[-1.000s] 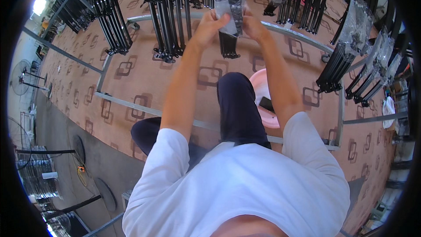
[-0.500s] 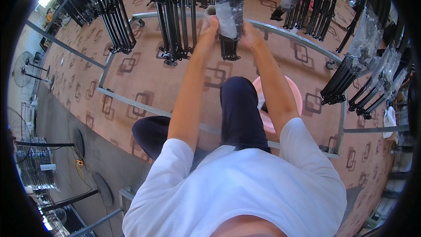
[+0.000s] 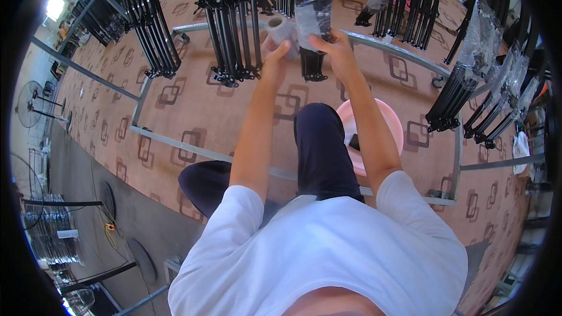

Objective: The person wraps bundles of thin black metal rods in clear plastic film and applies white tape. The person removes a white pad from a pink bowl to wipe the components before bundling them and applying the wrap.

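While both hands grip, left hand (image 3: 274,52) clutches cardboard roll (image 3: 281,28), right hand (image 3: 333,52) crinkly plastic-wrapped stand (image 3: 311,23).

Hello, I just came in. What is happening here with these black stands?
A person in a white shirt is seated over a patterned floor, both arms stretched forward. The left hand holds a grey roll, apparently tape. The right hand grips a folded black stand whose upper part is covered with a clear plastic wrap. More folded black stands hang on a metal rack frame around them. A pink basin sits beside the person's right leg.
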Available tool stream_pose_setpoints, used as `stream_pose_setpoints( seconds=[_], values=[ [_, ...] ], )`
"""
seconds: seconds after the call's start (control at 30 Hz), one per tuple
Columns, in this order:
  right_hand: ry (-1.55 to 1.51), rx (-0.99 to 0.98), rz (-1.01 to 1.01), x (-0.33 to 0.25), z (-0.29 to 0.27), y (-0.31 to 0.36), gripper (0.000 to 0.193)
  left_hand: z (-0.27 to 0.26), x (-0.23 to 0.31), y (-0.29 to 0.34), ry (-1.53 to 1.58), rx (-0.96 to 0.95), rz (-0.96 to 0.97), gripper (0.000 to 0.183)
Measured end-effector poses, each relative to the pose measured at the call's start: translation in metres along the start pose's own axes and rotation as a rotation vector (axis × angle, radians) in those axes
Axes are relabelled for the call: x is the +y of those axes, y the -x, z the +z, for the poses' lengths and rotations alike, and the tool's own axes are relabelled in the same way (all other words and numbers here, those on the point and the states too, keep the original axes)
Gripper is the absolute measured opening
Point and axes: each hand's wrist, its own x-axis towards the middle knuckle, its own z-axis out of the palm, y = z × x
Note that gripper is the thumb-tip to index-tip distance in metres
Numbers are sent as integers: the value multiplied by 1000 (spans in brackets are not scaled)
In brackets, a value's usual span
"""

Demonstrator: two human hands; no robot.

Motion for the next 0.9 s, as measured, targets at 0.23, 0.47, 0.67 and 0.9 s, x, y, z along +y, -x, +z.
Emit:
stream_pose_setpoints(
  seconds=[0.23, 0.47, 0.67, 0.9],
  values=[
    [-16, 95, -275, 10, 2, 19, 25, 8, -3, 73, -288, 15, 121, 48],
    [517, 125, -494, 13, 14, 63, 38, 43, 2, 83, -595, -56, 142, 33],
    [320, 100, -310, 4, -1, 73, 38, 62, 12, 31, -484, 29, 175, 29],
    [465, 175, -271, -12, -30, 81, 38, 43, 14, -16, -285, -248, -121, 27]
  ],
)
